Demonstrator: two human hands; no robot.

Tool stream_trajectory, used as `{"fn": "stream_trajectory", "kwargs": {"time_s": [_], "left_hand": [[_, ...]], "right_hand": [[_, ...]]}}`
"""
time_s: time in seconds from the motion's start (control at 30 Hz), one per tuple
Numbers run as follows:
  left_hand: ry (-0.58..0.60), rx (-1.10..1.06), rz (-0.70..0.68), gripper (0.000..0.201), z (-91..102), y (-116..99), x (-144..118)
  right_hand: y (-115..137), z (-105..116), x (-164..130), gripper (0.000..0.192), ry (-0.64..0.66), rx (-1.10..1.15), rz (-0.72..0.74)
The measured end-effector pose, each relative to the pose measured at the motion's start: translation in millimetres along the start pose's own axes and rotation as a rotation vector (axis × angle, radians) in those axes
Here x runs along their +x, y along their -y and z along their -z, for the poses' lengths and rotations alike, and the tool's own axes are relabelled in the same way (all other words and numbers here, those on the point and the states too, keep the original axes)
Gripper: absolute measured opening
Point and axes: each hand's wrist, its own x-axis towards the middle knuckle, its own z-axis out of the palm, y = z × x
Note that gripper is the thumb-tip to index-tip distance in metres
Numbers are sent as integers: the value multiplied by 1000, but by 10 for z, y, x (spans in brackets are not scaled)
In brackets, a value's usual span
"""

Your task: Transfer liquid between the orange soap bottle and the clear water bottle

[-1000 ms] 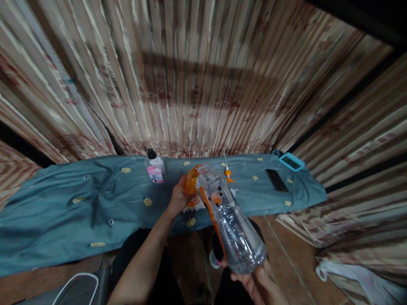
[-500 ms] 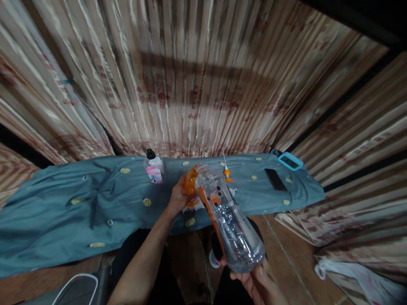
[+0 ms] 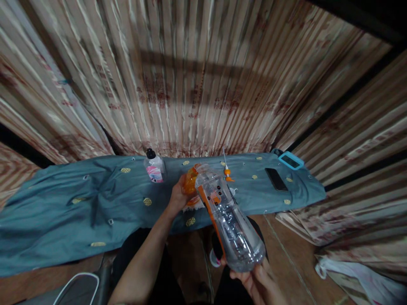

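Observation:
My right hand (image 3: 249,281) grips the base of a large clear plastic bottle (image 3: 233,228) with an orange stripe and a printed label. The bottle is tilted, its neck end pointing up and left. Against that end sits a small orange see-through bottle (image 3: 191,180), with my left hand (image 3: 178,195) closed round it. Where the two mouths meet is hard to make out. Below the orange bottle, a piece of white and orange material (image 3: 193,205) partly shows. An orange pump head with a tube (image 3: 227,173) lies on the cloth just beyond the clear bottle.
A clear bottle with a black cap and pink label (image 3: 154,167) stands on the blue-green cloth (image 3: 104,182). To the right lie a black phone (image 3: 276,179) and a blue-framed device (image 3: 291,160). Pleated curtains (image 3: 190,76) hang behind. A white cloth or bag (image 3: 356,275) is at lower right.
Almost nothing differs. Both hands keep their hold on the two bottles in the same place, and the view has shifted very slightly.

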Motion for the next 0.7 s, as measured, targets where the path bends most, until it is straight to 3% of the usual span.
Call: {"fn": "stream_trajectory", "kwargs": {"time_s": [0.23,0.7], "left_hand": [[9,-15,15,64,6,24,7],[1,-66,-17,58,7,90,25]], "right_hand": [[-53,31,-19,61,-76,2,0],[-52,67,-6,66,-41,-42,-17]]}}
